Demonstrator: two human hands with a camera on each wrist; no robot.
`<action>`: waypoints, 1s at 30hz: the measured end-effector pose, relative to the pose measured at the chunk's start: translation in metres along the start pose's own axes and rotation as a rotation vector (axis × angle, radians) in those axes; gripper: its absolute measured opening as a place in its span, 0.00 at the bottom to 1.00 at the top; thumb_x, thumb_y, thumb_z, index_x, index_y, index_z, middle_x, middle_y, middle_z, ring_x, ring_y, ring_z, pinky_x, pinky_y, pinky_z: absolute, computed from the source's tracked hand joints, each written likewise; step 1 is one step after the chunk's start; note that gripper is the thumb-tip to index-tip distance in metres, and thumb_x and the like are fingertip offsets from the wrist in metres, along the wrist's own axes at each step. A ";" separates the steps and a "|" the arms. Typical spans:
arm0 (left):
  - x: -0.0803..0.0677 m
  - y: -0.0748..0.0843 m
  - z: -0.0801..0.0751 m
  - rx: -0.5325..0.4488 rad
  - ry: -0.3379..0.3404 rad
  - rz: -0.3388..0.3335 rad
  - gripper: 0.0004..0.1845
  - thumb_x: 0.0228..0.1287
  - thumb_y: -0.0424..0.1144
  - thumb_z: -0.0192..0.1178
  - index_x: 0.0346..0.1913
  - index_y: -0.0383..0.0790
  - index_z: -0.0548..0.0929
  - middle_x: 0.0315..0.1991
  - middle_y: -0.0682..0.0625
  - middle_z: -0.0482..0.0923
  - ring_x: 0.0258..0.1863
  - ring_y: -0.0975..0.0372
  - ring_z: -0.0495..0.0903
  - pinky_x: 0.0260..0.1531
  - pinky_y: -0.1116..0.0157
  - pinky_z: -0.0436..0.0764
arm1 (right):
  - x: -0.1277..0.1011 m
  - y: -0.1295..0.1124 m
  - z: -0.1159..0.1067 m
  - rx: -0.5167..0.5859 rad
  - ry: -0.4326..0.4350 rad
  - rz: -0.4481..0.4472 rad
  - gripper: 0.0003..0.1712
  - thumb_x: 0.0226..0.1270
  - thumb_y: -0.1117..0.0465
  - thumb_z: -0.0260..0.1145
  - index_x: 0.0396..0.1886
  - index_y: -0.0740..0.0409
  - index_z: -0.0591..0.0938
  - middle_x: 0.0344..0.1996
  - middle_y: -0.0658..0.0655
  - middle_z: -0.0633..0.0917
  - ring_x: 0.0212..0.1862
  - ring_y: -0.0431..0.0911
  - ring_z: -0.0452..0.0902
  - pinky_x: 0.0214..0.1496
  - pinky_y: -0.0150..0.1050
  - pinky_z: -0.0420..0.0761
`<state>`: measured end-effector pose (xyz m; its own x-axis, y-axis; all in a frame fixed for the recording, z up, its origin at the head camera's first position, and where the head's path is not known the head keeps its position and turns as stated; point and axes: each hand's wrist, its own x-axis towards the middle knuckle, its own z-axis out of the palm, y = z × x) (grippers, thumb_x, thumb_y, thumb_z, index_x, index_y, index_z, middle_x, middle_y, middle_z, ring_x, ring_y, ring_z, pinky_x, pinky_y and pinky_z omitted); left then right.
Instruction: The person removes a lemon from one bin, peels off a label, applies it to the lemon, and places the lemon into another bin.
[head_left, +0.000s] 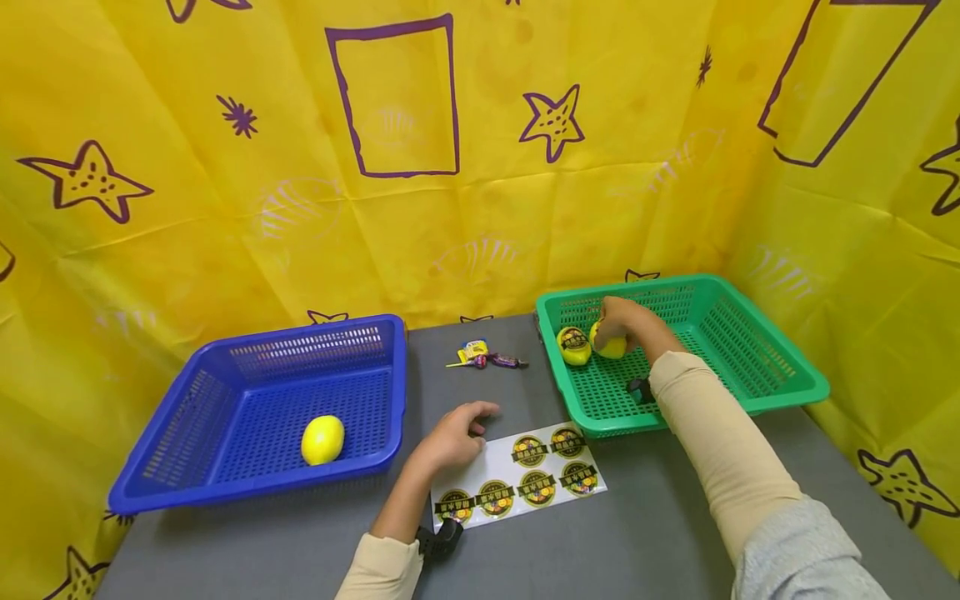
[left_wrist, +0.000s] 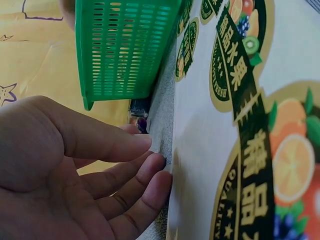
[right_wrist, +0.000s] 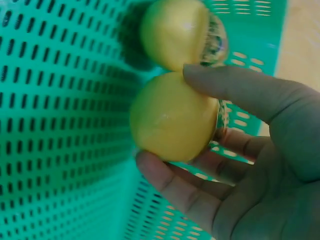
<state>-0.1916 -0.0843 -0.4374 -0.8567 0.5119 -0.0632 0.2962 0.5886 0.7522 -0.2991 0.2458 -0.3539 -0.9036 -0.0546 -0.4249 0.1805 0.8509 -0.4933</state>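
In the green basket [head_left: 780, 392], my right hand [head_left: 630, 321] holds a yellow lemon [right_wrist: 172, 120], thumb on one side and fingers round the other. Part of a dark and gold sticker shows on this lemon's side beside the fingers. Right against it sits another lemon [head_left: 576, 357] with a round fruit sticker. My left hand [head_left: 453, 437] hovers at the upper left edge of a white sticker sheet [head_left: 491, 462], fingers loosely bent with nothing between them. Several round black and gold stickers remain on the sheet. In the left wrist view, the fingertips [left_wrist: 159, 182] are right beside the sheet.
A blue basket [head_left: 255, 483] on the left contains one plain lemon [head_left: 323, 440]. Between the baskets, a lollipop [head_left: 476, 354] and a purple-wrapped candy [head_left: 506, 361] lie on the grey table [head_left: 600, 550]. A yellow patterned cloth [head_left: 487, 217] hangs behind.
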 end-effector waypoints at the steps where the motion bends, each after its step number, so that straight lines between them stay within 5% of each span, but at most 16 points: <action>1: 0.000 0.000 0.000 0.002 0.001 0.000 0.28 0.55 0.19 0.58 0.62 0.34 0.79 0.56 0.38 0.78 0.48 0.48 0.80 0.48 0.52 0.79 | 0.003 0.001 0.003 0.000 0.012 0.006 0.24 0.61 0.67 0.69 0.51 0.70 0.68 0.45 0.69 0.74 0.39 0.56 0.76 0.42 0.53 0.83; 6: -0.001 -0.003 0.002 0.004 0.016 0.014 0.27 0.55 0.20 0.60 0.60 0.33 0.80 0.55 0.37 0.78 0.46 0.49 0.81 0.47 0.53 0.79 | 0.013 0.005 0.014 -0.004 0.054 0.035 0.32 0.61 0.68 0.71 0.60 0.71 0.65 0.50 0.71 0.73 0.47 0.62 0.76 0.42 0.51 0.84; 18: 0.001 -0.004 0.005 0.018 0.045 0.017 0.25 0.56 0.22 0.64 0.59 0.36 0.81 0.53 0.40 0.78 0.45 0.51 0.80 0.44 0.54 0.79 | 0.012 0.010 0.013 -0.018 -0.003 -0.015 0.43 0.62 0.72 0.69 0.72 0.77 0.57 0.62 0.78 0.67 0.54 0.65 0.75 0.50 0.52 0.83; 25: -0.001 0.004 0.005 0.017 0.066 0.013 0.24 0.59 0.24 0.64 0.60 0.36 0.80 0.53 0.38 0.78 0.46 0.50 0.80 0.46 0.52 0.79 | 0.000 -0.002 0.006 -0.320 0.050 0.002 0.52 0.60 0.58 0.76 0.73 0.77 0.57 0.67 0.79 0.65 0.64 0.71 0.67 0.60 0.61 0.72; 30: -0.009 0.012 -0.007 -0.004 0.097 0.061 0.22 0.63 0.26 0.63 0.61 0.36 0.80 0.54 0.37 0.77 0.48 0.48 0.81 0.46 0.51 0.80 | -0.028 -0.016 -0.009 -0.455 0.038 -0.070 0.42 0.66 0.56 0.71 0.68 0.79 0.65 0.63 0.78 0.71 0.61 0.70 0.71 0.57 0.60 0.74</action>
<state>-0.1832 -0.0865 -0.4228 -0.8742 0.4833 0.0461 0.3472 0.5560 0.7552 -0.2806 0.2385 -0.3271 -0.9228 -0.1076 -0.3698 -0.0623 0.9892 -0.1324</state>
